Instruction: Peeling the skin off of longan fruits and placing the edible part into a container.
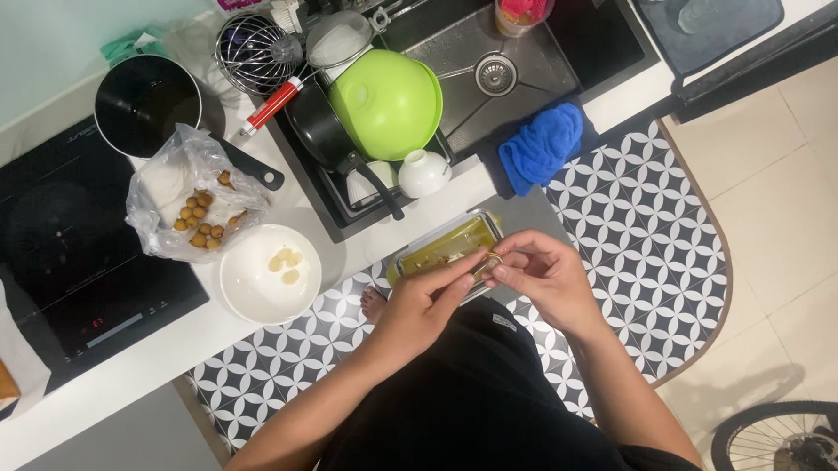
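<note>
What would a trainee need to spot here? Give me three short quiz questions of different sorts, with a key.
1. True or false: both hands, left hand and right hand, pinch one small brown fruit between their fingertips.
2. Multiple choice: the white bowl on the counter holds A) pale peeled pieces, B) water, C) a whisk.
3. Fill in: the clear plastic bag of small brown fruits lies next to a black ____.

Key:
1. True; the hands meet above a greenish container.
2. A; a few pale peeled pieces lie inside.
3. Pot; the black pot stands just behind the bag.
</note>
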